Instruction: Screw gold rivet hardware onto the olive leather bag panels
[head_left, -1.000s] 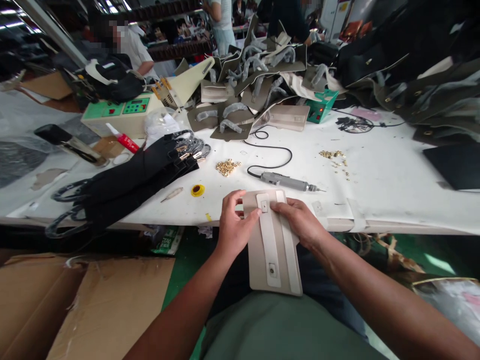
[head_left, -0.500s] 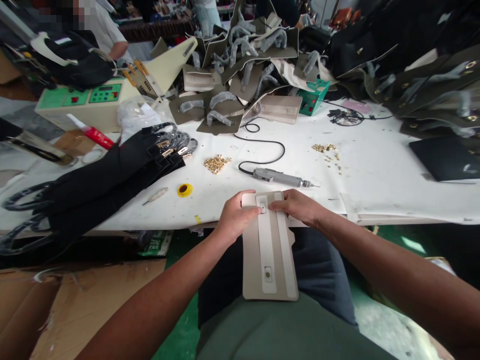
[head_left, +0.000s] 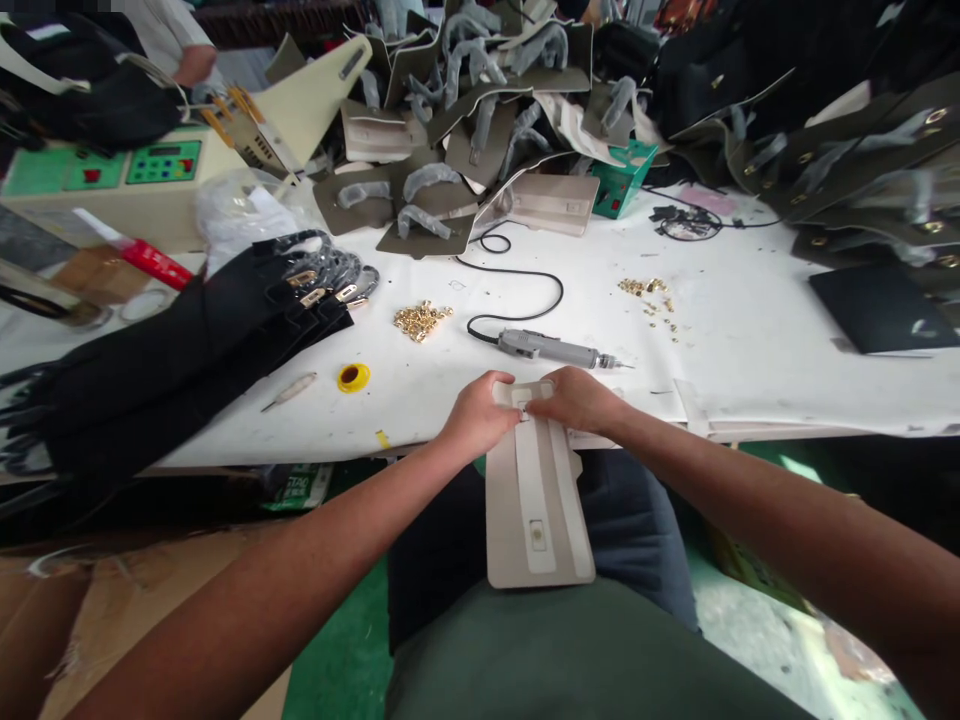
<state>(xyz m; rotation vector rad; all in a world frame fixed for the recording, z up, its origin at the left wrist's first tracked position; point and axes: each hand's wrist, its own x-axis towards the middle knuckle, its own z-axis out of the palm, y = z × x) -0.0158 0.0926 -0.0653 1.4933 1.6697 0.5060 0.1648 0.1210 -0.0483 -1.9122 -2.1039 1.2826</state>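
A beige bag panel (head_left: 502, 520) with lighter strips along it slopes from the table edge down to my lap. My left hand (head_left: 484, 412) grips its far left corner, thumb on top near a small cut-out in the strip. On the other side of that cut-out, my right hand (head_left: 574, 398) holds the far right edge, its thumb and fingertips close to the left thumb. What lies under the thumbs is mostly hidden. A second cut-out with a round metal piece shows at the near end. Just beyond my hands lies a grey electric screwdriver (head_left: 551, 347) with its cord.
Two piles of gold hardware, a left pile (head_left: 421, 320) and a right pile (head_left: 649, 290), lie on the white table (head_left: 420, 400). Black straps (head_left: 165, 350), a yellow round container (head_left: 353, 377) and a pen-like tool (head_left: 289, 391) are at left. Bag panels (head_left: 517, 75) are heaped behind.
My thumbs have moved closer together over the far cut-out, now covering more of it. My right hand has shifted inward over the panel. The camera view has moved slightly.
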